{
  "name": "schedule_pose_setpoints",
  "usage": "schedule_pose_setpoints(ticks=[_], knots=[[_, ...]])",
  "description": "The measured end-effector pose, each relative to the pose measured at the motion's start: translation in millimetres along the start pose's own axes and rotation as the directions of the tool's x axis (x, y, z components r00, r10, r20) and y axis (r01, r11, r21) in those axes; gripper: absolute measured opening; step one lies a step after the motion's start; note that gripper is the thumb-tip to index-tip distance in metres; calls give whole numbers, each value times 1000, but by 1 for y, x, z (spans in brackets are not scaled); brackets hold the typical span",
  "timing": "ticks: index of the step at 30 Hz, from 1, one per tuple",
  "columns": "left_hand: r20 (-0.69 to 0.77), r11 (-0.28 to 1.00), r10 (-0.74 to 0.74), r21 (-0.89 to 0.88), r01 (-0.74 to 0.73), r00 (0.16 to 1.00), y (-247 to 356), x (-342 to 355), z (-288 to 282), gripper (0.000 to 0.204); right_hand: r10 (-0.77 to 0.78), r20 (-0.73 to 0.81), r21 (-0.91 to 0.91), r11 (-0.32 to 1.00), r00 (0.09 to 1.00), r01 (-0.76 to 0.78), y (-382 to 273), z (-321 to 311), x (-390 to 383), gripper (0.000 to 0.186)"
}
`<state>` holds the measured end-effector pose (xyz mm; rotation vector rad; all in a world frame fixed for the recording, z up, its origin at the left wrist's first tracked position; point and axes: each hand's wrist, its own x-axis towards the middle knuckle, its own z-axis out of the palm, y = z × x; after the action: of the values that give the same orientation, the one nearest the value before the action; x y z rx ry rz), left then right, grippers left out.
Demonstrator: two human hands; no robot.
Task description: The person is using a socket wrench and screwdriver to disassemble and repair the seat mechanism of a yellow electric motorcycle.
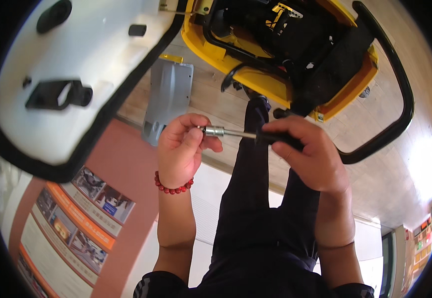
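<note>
Orange-striped poster (72,218) lower left, hands (181,149) gripping socket driver (231,132)

- Bright daylight scene, overall well exposed
- Strong glare patch on the wooden floor (425,169) at right, washed out near white
- White panel (52,74) upper left overexposed, surface detail mostly lost
- Yellow machine (275,87) in hard light, its black inner parts sink into deep shadow
- Left hand (181,151) and right hand (308,154) evenly lit, edges sharp, slight softness on the metal tool (226,132) between them
- Dark trousers (256,198) nearly featureless black
- Heavy fisheye bend, straight edges curve toward the rim
- Black vignette in all corners
- Poster (72,218) lower left smeared and soft near the rim
</note>
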<state>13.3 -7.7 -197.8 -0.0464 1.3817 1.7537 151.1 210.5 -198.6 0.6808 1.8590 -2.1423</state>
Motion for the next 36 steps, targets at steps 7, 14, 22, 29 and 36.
schedule_pose_setpoints(ticks=[7,14,22,29,36], knots=[[40,1000,-26,0,26,999,-63,-62,44,22,39,338,-8,999,941,-39,57,-1,-74,28],[4,991,-123,-53,123,992,-101,-94,47,13,170,293,-29,985,941,-169,106,2,-121,23],[-338,952,-287,2,305,896,-163,-67,-44,16,239,101,-297,934,966,-200,190,5,-140,22],[-490,925,-218,172,339,844,-249,5,-191,15,367,41,-507,809,929,-297,278,34,-140,23],[-628,869,-161,276,411,762,-342,100,-311,18,303,120,-641,751,945,-160,326,64,-104,24]])
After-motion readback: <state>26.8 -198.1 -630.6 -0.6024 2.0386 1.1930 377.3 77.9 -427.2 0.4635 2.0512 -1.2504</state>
